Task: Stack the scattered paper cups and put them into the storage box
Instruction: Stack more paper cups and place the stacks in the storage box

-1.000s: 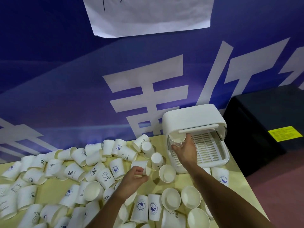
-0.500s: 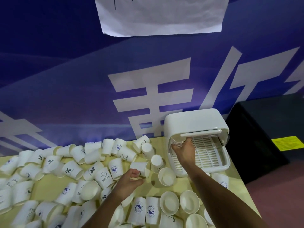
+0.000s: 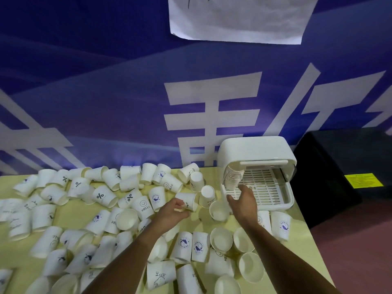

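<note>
From the head view, the white storage box [image 3: 257,151] sits at 2 o'clock on the counter [image 3: 199,218]. A stack of cups [image 3: 233,177] leans inside it, on its 9 o'clock side. The right hand [image 3: 244,200] is at 6 o'clock from that stack, just beside it, with its fingers loose and spread and nothing in it. The left hand [image 3: 172,211] has its thumb and fingers curled on the end of a lying cup [image 3: 188,203] at its 1 o'clock, and it looks like a pinch. Lots of scattered cups [image 3: 45,216] lie from 6 to 9 o'clock, so most of the job is not done. The leaning stack could tip over if the right hand bumps it. The lying cup is thin paper, so a hard squeeze could squash it, and it could roll away. An arm could also knock cups off the counter edge. One cup says HELLO [image 3: 145,206] under a smiley face. Some cups show a % sign [image 3: 99,196]. Others have a round blue whale badge [image 3: 199,248] with words too small to read. A yellow label [image 3: 363,180] at 3 o'clock is too small to read too.
</note>
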Tool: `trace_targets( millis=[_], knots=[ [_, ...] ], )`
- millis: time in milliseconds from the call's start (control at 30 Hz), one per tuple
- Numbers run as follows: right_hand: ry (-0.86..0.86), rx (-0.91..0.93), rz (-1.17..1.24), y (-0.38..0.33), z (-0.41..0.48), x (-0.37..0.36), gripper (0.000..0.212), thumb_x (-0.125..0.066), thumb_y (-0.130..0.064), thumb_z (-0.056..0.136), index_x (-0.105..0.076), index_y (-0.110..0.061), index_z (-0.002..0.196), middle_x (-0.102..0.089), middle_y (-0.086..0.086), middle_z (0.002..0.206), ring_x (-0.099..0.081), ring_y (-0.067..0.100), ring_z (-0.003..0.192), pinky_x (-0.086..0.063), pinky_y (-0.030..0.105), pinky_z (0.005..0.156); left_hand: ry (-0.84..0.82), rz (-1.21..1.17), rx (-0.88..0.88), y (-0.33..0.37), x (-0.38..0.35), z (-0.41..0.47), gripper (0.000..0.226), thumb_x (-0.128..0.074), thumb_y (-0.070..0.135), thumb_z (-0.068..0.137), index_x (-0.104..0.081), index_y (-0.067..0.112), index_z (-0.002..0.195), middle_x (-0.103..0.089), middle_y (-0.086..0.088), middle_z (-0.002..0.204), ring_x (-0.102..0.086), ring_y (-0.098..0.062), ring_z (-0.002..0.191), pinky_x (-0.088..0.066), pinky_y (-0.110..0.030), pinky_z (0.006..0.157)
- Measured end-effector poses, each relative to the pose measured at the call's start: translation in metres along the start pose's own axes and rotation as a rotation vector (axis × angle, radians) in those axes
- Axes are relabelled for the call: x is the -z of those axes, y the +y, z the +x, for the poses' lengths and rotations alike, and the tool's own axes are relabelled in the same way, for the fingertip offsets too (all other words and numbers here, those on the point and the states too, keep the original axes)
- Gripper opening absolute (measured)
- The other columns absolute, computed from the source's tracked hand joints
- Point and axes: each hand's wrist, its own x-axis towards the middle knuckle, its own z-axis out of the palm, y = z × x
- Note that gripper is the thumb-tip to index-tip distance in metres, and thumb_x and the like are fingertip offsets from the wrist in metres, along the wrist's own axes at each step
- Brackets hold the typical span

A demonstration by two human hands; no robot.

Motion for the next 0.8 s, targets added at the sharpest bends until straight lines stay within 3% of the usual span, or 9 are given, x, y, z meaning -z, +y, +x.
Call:
trace_targets(
  millis=[200, 300, 467, 800],
  knots=[
    [-0.057, 0.177, -0.095, -0.024, -0.031, -0.019, 0.05, -0.071, -0.03, 0.089, -0.055, -0.011, 0.132, -0.058, 0.008, 0.129, -0.057, 0.028, 0.115, -0.046, 0.037, 0.092, 0.064, 0.023, -0.032, -0.01, 0.028, -0.009, 0.04, -0.077, 0.03, 0.081, -0.059, 0.022, 0.115, -0.061, 0.006, 0.114, -0.061, -0.013, 0.104, -0.049, -0.028, 0.085],
    [-0.109, 0.216, -0.121, -0.048, -0.04, -0.038, 0.046, -0.073, -0.028, 0.088, -0.057, -0.012, 0.128, -0.06, 0.008, 0.125, -0.059, 0.029, 0.112, -0.047, 0.036, 0.088, 0.106, 0.034, -0.012, -0.027, 0.049, -0.017, 0.042, -0.077, 0.031, 0.079, -0.059, 0.022, 0.116, -0.061, 0.004, 0.116, -0.062, -0.015, 0.105, -0.051, -0.03, 0.09],
    [-0.284, 0.327, -0.152, -0.091, -0.066, -0.089, 0.051, -0.073, -0.031, 0.089, -0.057, -0.012, 0.133, -0.06, 0.008, 0.129, -0.058, 0.026, 0.116, -0.046, 0.034, 0.094, 0.222, 0.067, 0.03, -0.074, 0.093, -0.034, 0.041, -0.077, 0.028, 0.079, -0.06, 0.017, 0.115, -0.062, -0.001, 0.117, -0.059, -0.013, 0.101, -0.047, -0.023, 0.079],
    [-0.535, 0.484, -0.238, -0.153, -0.127, -0.189, 0.069, -0.074, -0.036, 0.087, -0.045, -0.011, 0.144, -0.051, 0.009, 0.141, -0.048, 0.026, 0.131, -0.04, 0.034, 0.105, 0.362, 0.209, 0.125, -0.156, 0.162, -0.06, 0.045, -0.08, 0.024, 0.075, -0.061, 0.015, 0.115, -0.061, -0.004, 0.115, -0.059, -0.017, 0.102, -0.047, -0.026, 0.086]
  ],
)
